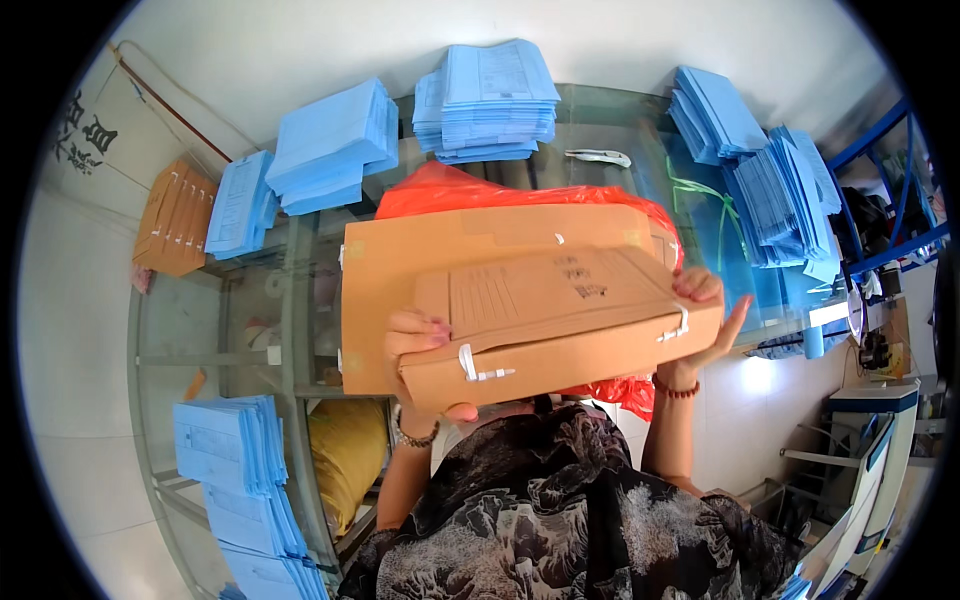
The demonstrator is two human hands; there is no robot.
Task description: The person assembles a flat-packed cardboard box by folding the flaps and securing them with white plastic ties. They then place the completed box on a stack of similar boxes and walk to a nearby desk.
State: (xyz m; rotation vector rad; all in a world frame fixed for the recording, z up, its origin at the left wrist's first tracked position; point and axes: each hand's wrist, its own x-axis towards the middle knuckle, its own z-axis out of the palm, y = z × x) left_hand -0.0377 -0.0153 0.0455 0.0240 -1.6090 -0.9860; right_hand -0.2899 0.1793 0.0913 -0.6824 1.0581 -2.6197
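Between my hands I hold a brown cardboard file box [540, 305] with white string-and-toggle fasteners along its near edge, tilted slightly up on the right. My left hand [415, 345] grips its left end, fingers on top and thumb beneath. At the right end, my right hand [708, 310] has its fingertips on the top face and its thumb sticking out past the corner. Behind and partly beneath it lies a larger brown cardboard piece or box [375, 300], resting over a red plastic bag [440, 188]. How far apart the two brown things are, I cannot tell.
Stacks of blue folders [500, 100] stand along the back, left and right of the glass table [250, 310]. A utility knife [598, 157] and green strapping [700, 187] lie behind the bag. Several brown file boxes [175, 218] are at the far left. A blue metal rack [895, 190] stands right.
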